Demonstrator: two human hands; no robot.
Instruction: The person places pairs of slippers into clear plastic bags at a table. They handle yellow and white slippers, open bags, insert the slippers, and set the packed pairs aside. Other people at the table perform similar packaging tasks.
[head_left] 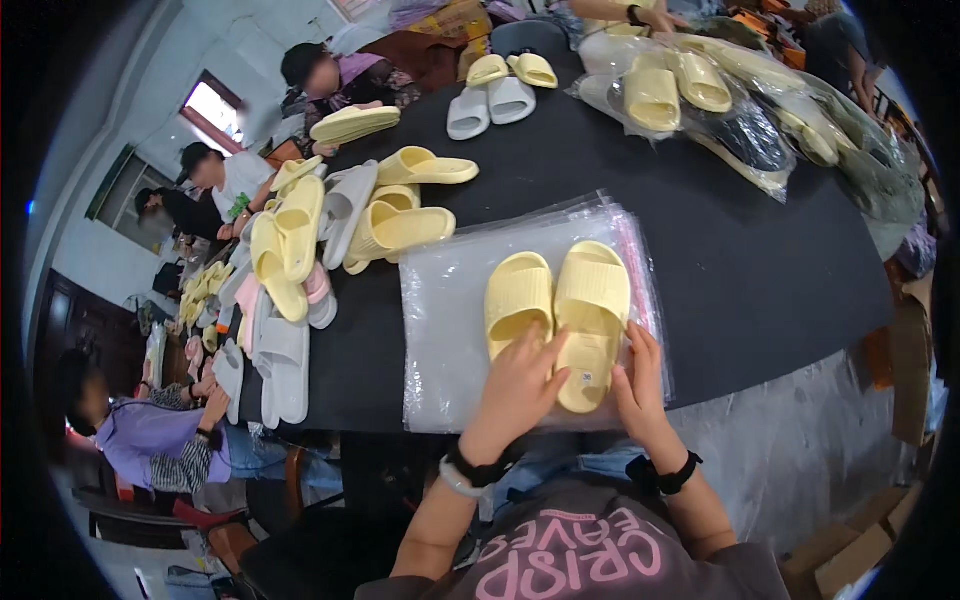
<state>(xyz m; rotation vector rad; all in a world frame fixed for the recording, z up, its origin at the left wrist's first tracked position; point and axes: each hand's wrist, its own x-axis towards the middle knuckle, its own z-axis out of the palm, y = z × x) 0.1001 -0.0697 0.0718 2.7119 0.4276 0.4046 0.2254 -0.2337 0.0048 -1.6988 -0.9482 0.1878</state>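
Note:
A pair of pale yellow slide slippers lies side by side on a stack of clear plastic bags (440, 340), toes pointing away from me. My left hand (520, 385) rests over the heel half of the left slipper (520, 285), its fingers stretched out and thumb reaching toward the other slipper. That slipper's heel is hidden beneath my hand. Against the outer edge of the right slipper (592, 290) is my right hand (642, 385), fingers extended and thumb apart near the heel. A small printed label shows on this slipper's footbed.
A dark table (740, 270) carries everything. At its left are piled yellow, grey and pink slippers (290, 240); two small pairs (490, 95) stand at the far side. Bagged slippers (680, 90) lie far right. Several people sit along the left, including one in a purple vest (150, 440).

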